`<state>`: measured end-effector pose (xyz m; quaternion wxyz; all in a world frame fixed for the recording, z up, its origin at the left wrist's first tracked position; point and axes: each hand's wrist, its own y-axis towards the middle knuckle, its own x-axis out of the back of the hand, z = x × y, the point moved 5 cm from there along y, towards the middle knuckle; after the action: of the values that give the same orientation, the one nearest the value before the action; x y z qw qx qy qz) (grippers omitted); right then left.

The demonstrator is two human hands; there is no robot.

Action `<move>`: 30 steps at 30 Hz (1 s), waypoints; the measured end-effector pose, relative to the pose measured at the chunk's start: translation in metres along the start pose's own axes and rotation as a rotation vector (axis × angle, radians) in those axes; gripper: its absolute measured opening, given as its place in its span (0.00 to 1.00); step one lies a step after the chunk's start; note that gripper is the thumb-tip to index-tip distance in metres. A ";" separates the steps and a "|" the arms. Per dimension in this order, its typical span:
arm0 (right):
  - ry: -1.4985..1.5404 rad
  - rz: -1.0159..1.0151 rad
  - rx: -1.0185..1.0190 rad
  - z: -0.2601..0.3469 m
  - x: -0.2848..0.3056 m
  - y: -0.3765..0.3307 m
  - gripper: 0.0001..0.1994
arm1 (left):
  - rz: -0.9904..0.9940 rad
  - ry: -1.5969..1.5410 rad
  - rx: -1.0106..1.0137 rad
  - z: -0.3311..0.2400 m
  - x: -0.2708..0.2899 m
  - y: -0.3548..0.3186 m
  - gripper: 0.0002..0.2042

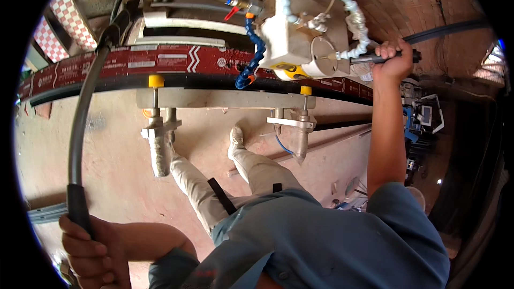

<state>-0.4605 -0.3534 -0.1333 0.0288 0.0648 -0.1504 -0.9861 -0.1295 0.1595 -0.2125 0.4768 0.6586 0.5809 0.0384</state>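
My left hand [93, 251] is closed around the black grip at the lower end of a long curved metal lever [84, 123], which rises toward the machine at the far left. My right hand [395, 60] wraps a dark handle [369, 59] on the right of the white machine head [310, 37]. Beneath the head lies a long bar covered in dark red printed film [171, 60]. Two upright clamp cylinders with yellow caps, a left one [157, 144] and a right one [301, 134], stand at the bed's near edge [214, 98].
A blue segmented hose [252, 48] and a white segmented hose [350, 10] curve around the head. A small red valve lever [231, 14] sits above the bar. Red-and-white checked pieces [72, 13] stand at the far left. Equipment [417, 118] lies at the right.
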 end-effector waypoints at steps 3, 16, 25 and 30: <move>-0.016 0.041 0.005 0.000 0.001 0.000 0.13 | 0.010 0.019 -0.033 0.000 0.006 -0.003 0.08; -0.060 -0.095 0.009 0.000 -0.002 0.000 0.12 | -0.065 0.041 -0.076 0.004 0.008 -0.016 0.17; -0.097 0.026 0.037 0.001 -0.002 0.003 0.13 | -0.113 0.098 -0.093 0.004 0.005 -0.014 0.17; -0.087 0.004 0.014 -0.002 -0.001 0.001 0.13 | 0.188 -0.099 -0.133 0.008 -0.012 -0.017 0.12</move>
<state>-0.4588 -0.3544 -0.1348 0.0239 0.0219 -0.1584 -0.9868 -0.1413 0.1428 -0.2220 0.5418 0.6782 0.4884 0.0890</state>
